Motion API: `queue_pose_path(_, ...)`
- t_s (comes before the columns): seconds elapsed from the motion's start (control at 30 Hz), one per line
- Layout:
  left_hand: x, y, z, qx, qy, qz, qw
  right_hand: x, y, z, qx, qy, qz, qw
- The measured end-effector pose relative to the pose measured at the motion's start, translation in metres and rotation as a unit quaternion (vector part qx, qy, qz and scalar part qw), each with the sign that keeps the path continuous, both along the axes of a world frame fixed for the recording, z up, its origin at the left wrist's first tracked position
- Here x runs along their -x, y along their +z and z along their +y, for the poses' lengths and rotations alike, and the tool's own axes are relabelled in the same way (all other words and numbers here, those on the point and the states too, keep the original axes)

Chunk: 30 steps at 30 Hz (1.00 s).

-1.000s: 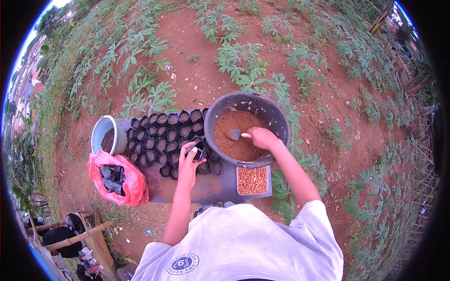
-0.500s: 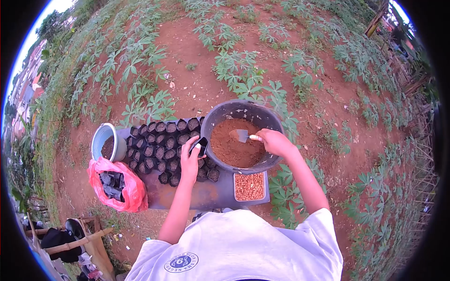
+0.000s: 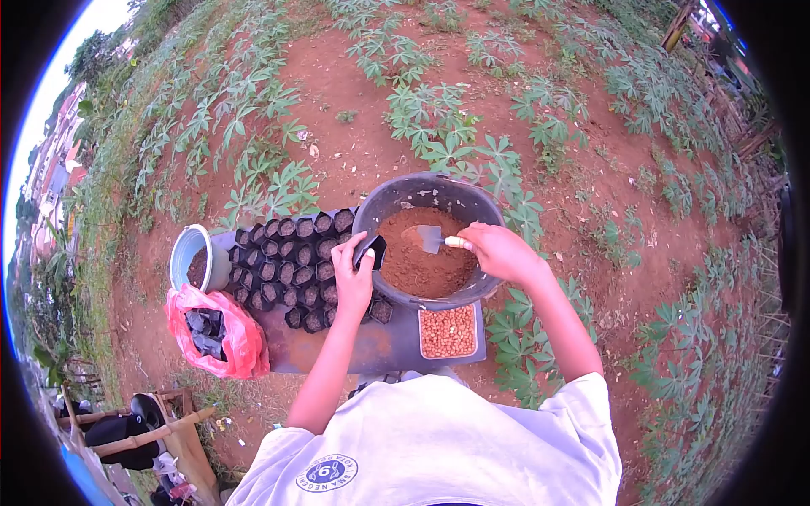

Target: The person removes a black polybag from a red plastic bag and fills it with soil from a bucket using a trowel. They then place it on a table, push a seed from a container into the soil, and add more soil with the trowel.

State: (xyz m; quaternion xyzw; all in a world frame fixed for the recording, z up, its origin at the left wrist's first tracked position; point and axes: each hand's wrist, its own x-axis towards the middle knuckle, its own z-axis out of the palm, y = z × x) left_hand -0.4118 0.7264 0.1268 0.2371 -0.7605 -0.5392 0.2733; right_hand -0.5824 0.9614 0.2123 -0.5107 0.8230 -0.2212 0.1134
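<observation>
Both of my hands are busy, each with its own thing. The fingers of my left hand (image 3: 353, 271) grasp a black bag (image 3: 375, 251) near its mouth, thumb on the near side, right at the left edge of the wide tub (image 3: 488, 218); I cannot tell whether bag and rim touch. My right hand (image 3: 504, 255) has its fingers wrapped around the pale handle of a small trowel (image 3: 430, 239), whose blade points back toward my left fingers, over the reddish soil (image 3: 424, 274) in the tub

Left of my left fingers, close by, stand the filled bags (image 3: 287, 251), packed together on the desk (image 3: 392, 347); farther left are a light blue bucket (image 3: 218, 261) and a pink plastic bag (image 3: 252, 344). Below my right fingers, on the near side of the tub, sits a box of tan pellets (image 3: 448, 332) (seeds or nuts, too small to tell)

As I judge it, the black bag is the weak spot: its thin wall could fold and narrow the mouth if my left fingers pinch too hard, so soil would spill over the rim. A loose grip could let it slip under weight. A careless swing of my left wrist might tip the nearest filled bags, since they stand so close
</observation>
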Motion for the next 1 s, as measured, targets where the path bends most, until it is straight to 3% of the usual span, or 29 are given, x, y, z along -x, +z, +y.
queue_pose_path(0.07, 0.005, 0.006, 0.007, 0.032, 0.004, -0.004, 0.999, -0.004, 0.015, 0.000, -0.029, -0.009, -0.041, 0.999)
queue_pose_path(0.4, 0.016, 0.010, 0.038, 0.087, -0.010, -0.011, 0.996, -0.009, 0.019, 0.012, -0.021, 0.032, -0.017, 0.999)
queue_pose_path(1.0, 0.016, 0.015, 0.068, 0.148, -0.019, -0.013, 0.989, -0.012, 0.023, 0.003, -0.067, 0.104, 0.086, 0.989)
